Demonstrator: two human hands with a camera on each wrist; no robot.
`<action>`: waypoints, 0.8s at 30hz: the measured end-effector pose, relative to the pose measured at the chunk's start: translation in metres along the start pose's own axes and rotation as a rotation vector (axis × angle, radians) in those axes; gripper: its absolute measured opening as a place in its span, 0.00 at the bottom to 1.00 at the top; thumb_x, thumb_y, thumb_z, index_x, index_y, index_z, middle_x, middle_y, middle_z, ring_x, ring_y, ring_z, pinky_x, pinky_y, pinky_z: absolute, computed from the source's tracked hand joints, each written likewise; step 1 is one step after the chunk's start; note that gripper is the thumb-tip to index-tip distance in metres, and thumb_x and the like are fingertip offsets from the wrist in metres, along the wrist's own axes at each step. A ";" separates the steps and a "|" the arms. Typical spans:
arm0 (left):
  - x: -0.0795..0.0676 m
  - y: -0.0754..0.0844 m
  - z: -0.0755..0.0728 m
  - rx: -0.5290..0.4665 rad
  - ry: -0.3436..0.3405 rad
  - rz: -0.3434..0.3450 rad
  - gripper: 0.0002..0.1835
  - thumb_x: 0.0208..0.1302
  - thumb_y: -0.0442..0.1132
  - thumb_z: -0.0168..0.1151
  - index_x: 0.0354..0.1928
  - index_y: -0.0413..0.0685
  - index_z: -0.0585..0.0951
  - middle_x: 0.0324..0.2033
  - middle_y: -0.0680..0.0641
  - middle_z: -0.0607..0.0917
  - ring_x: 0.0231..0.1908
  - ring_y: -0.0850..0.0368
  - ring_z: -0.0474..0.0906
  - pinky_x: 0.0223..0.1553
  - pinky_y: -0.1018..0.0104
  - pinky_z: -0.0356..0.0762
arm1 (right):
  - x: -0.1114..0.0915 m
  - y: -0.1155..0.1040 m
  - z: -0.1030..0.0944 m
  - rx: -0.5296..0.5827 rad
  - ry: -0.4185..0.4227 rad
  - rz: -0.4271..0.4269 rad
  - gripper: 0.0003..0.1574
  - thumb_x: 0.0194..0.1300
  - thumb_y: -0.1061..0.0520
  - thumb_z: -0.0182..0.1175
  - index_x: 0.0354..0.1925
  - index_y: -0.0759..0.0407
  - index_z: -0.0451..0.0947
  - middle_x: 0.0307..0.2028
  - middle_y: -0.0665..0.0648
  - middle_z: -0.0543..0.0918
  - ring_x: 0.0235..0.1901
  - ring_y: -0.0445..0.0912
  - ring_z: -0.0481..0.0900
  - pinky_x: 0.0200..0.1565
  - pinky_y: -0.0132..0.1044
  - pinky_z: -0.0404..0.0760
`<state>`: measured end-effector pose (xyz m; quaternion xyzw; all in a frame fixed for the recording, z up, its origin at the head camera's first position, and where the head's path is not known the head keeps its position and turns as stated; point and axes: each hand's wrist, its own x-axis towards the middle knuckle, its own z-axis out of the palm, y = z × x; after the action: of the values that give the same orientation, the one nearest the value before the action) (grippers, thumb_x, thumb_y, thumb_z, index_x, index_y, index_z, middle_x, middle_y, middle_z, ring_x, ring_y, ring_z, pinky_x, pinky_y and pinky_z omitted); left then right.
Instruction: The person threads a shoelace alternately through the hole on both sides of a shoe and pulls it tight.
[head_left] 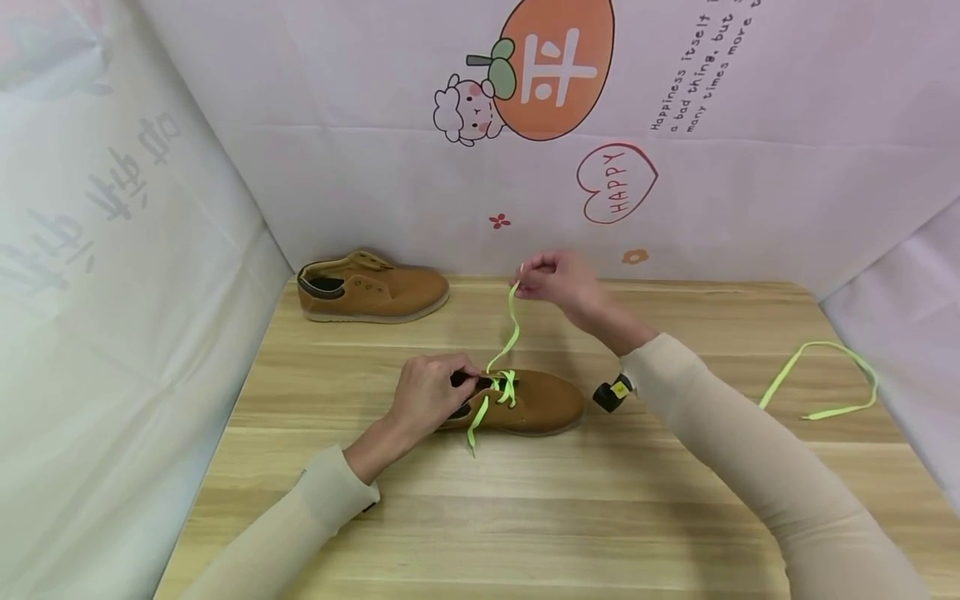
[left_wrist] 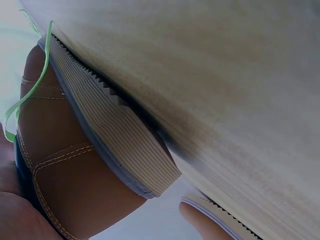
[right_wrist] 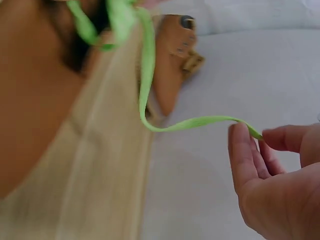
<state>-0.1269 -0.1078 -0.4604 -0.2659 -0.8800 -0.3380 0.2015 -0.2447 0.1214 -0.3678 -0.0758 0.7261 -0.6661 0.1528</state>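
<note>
A brown leather shoe stands on the table with its toe to the right, a neon-green shoelace threaded across its front eyelets. My left hand grips the shoe's upper at the ankle opening, thumb and fingers on the eyelet flap. Behind the shoe, my right hand pinches one end of the lace between thumb and fingertips and holds it raised. The lace's other end hangs down the near side of the shoe. In the left wrist view the ribbed sole shows low along the table.
A second brown shoe, its eyelets without a lace, stands at the back left by the printed curtain. Another green lace lies loosely on the wooden table at the right. A black wrist camera hangs under my right cuff.
</note>
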 end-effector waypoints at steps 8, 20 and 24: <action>0.000 0.000 -0.001 0.014 0.006 -0.007 0.07 0.56 0.28 0.78 0.32 0.48 0.91 0.32 0.52 0.93 0.31 0.56 0.91 0.31 0.61 0.87 | -0.006 0.033 0.018 -0.210 -0.133 0.029 0.04 0.76 0.71 0.58 0.43 0.75 0.76 0.48 0.76 0.84 0.51 0.65 0.87 0.52 0.45 0.88; 0.000 0.000 -0.001 -0.011 0.009 0.000 0.08 0.56 0.28 0.78 0.34 0.48 0.91 0.32 0.53 0.93 0.29 0.59 0.89 0.29 0.66 0.84 | -0.012 0.056 0.036 -0.583 -0.324 -0.113 0.09 0.74 0.68 0.61 0.45 0.71 0.87 0.38 0.64 0.91 0.41 0.53 0.90 0.43 0.35 0.85; 0.000 0.000 -0.001 -0.022 -0.001 -0.006 0.08 0.57 0.28 0.78 0.35 0.49 0.91 0.33 0.53 0.93 0.27 0.61 0.87 0.28 0.68 0.82 | -0.015 0.056 0.036 -0.617 -0.359 -0.155 0.11 0.76 0.67 0.58 0.45 0.71 0.87 0.40 0.65 0.91 0.41 0.54 0.90 0.44 0.35 0.85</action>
<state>-0.1263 -0.1086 -0.4595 -0.2656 -0.8771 -0.3481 0.1973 -0.2141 0.0977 -0.4240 -0.2887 0.8466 -0.4014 0.1969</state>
